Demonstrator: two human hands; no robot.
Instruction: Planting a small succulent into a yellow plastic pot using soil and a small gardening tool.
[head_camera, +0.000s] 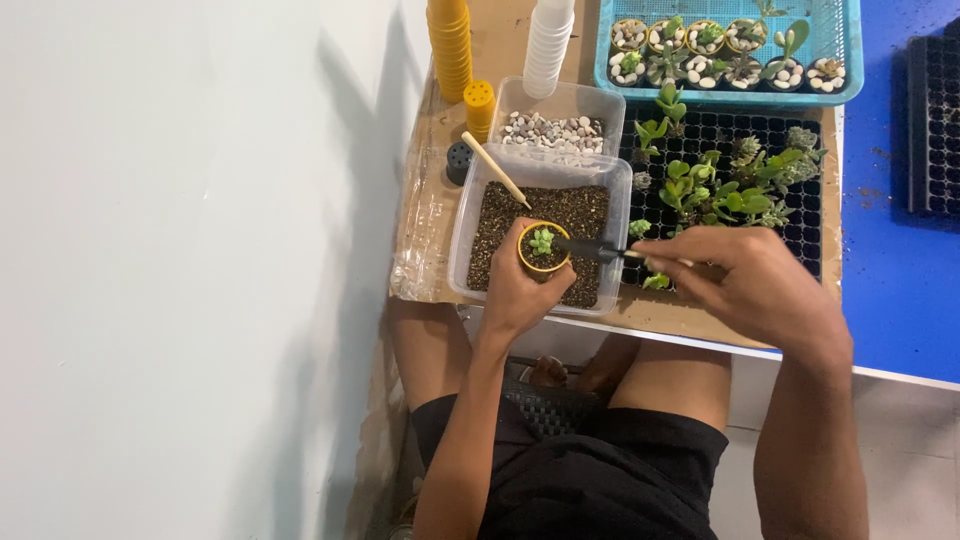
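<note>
Left hand (515, 285) grasps the yellow pot (543, 250) over the soil tub (470, 215) to catch spills; right hand (745, 280) pinches a small scoop (590, 248) at its rim

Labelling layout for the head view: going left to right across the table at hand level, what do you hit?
White wall → clear tub of dark soil → left hand holding small yellow pot with a succulent → small black scoop → right hand → black seedling tray → blue surface.
</note>
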